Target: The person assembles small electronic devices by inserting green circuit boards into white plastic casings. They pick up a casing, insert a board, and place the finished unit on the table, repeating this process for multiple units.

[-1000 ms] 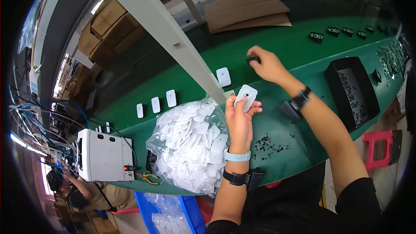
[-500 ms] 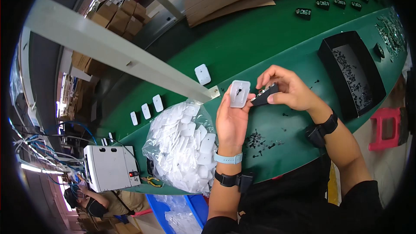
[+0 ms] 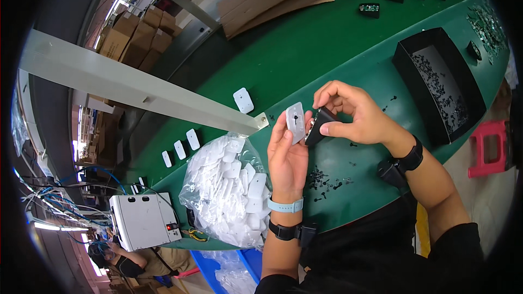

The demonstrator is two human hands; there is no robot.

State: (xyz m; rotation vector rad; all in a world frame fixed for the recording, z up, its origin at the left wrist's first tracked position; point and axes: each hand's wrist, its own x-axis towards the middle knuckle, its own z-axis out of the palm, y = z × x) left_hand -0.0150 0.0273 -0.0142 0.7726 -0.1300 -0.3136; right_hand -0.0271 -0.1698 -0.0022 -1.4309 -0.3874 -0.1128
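My left hand (image 3: 287, 155) is closed on a white plastic cover (image 3: 296, 123), a small rounded rectangle with a small black part at its middle. Close beside it, my right hand (image 3: 354, 113) grips a black housing (image 3: 321, 125) by its sides; electronic parts show along its edge facing the cover. The two pieces nearly meet, and whether they touch I cannot tell. Small black parts (image 3: 321, 178) lie scattered on the green table below my hands. A clear plastic bag (image 3: 226, 188) heaped with white covers sits left of my left forearm.
A black box (image 3: 442, 87) of small black parts stands at the right. Black housings with circuit boards (image 3: 369, 10) and white covers (image 3: 243, 99) sit in rows on the green belt (image 3: 283, 49). A metal post (image 3: 141, 87) slants across the left, above a white machine (image 3: 143, 220). Another person (image 3: 128, 258) is at lower left.
The white cover has turned from facing up to nearly edge-on toward the housing. My right hand has tilted the housing upright, its parts side now toward the cover. The whole view has shifted slightly.
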